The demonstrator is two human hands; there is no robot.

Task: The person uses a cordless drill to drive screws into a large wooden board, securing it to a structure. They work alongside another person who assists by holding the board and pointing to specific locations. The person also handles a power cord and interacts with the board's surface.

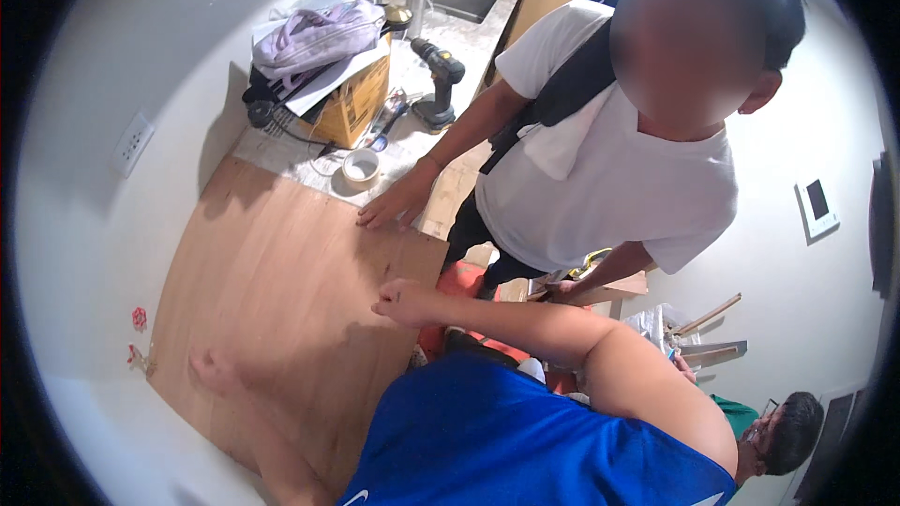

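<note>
A large wood-grain board (281, 262) lies in front of me, its far end beside the cluttered countertop. My left hand (217, 371) is over the left part of the board; it looks curled, but blur hides its fingers. Near the board's right edge is my right hand (401, 303), fingers bent inward in a closed grip. Whatever it may hold is hidden. Across from me, a person in a white T-shirt rests a hand (405, 198) on the board's far edge. Close to that hand, a roll of tape (361, 169) lies on the countertop.
A cordless drill (439, 84) stands on the countertop (412, 145), near a yellow box (354, 103) topped by a lilac bag (319, 40). The wall with a socket (133, 144) bounds the left. Another person (741, 417) in green is at lower right.
</note>
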